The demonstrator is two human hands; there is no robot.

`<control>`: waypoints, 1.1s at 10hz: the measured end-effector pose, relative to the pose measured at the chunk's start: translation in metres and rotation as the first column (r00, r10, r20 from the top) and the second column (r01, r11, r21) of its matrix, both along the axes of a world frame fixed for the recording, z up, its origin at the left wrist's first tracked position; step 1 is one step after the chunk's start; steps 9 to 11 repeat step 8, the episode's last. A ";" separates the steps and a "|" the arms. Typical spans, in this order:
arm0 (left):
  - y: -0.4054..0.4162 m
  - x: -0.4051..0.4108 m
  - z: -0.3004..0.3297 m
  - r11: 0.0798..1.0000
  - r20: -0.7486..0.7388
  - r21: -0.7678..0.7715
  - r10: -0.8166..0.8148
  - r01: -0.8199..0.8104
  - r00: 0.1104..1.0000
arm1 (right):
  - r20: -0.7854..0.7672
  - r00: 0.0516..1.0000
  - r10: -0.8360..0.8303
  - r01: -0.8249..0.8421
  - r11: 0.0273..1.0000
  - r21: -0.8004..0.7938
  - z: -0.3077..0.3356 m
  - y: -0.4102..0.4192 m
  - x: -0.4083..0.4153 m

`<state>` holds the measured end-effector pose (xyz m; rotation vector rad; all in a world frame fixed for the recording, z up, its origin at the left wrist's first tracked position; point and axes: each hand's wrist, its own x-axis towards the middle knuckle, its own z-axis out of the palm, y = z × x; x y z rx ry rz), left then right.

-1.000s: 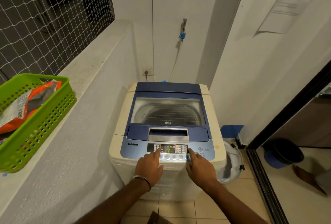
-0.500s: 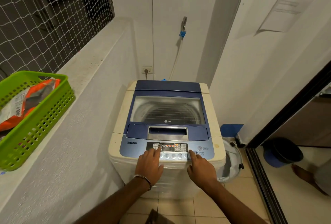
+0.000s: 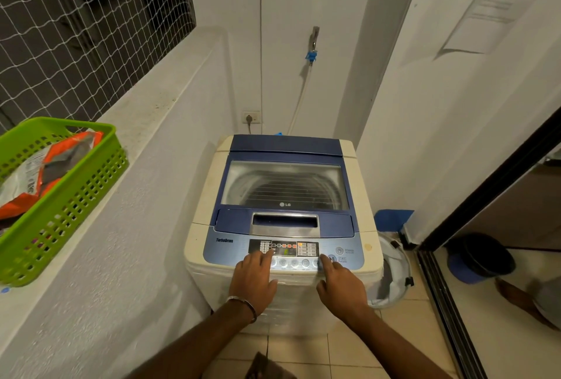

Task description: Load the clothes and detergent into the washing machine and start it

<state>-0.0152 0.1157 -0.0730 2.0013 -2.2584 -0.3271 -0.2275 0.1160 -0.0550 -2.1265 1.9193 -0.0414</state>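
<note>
Neither of my hands held anything: my left hand (image 3: pixel 253 280) lay with its fingers stretched onto the left end of the control panel (image 3: pixel 283 248), and my right hand (image 3: pixel 340 286) reached forward with one finger (image 3: pixel 324 260) extended, its tip on the row of round buttons beside the start button (image 3: pixel 332 258). The washing machine (image 3: pixel 282 227) stood in the corner with its lid (image 3: pixel 285 184) down, the drum faintly visible through the glass; I could not tell from there whether clothes lay inside. The panel's lights were on, so the power appeared to be running. A green basket (image 3: pixel 73 196) sat on the ledge to my left, well apart from the machine, with an orange-and-white detergent bag (image 3: pixel 51 166) lying in it.

By my reckoning, loading was done and I was at the final step, setting the programme before the wash began. The next move called for sliding my right finger a touch to the right, onto the start button, and pressing it squarely without brushing its neighbours. Whether my finger was pressing or merely touching, I could not tell.
</note>
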 end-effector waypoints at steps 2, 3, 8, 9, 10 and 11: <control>-0.003 0.000 -0.002 0.999 -0.023 -0.040 0.023 -0.024 0.999 | 0.014 1.000 0.008 -0.008 1.000 -0.023 -0.003 -0.003 0.003; -0.008 0.000 0.000 1.000 -0.027 -0.026 0.017 -0.017 1.000 | 0.014 1.000 0.028 -0.027 0.998 -0.054 -0.003 -0.007 0.005; -0.064 0.010 0.050 0.993 -0.036 -0.122 -0.008 0.003 0.999 | -0.055 0.992 0.116 -0.124 0.974 -0.190 0.035 -0.060 0.020; -0.064 0.010 0.050 0.993 -0.036 -0.122 -0.008 0.003 0.999 | -0.055 0.992 0.116 -0.124 0.974 -0.190 0.035 -0.060 0.020; -0.064 0.010 0.050 0.993 -0.036 -0.122 -0.008 0.003 0.999 | -0.055 0.992 0.116 -0.124 0.974 -0.190 0.035 -0.060 0.020; -0.064 0.010 0.050 0.993 -0.036 -0.122 -0.008 0.003 0.999 | -0.055 0.992 0.116 -0.124 0.974 -0.190 0.035 -0.060 0.020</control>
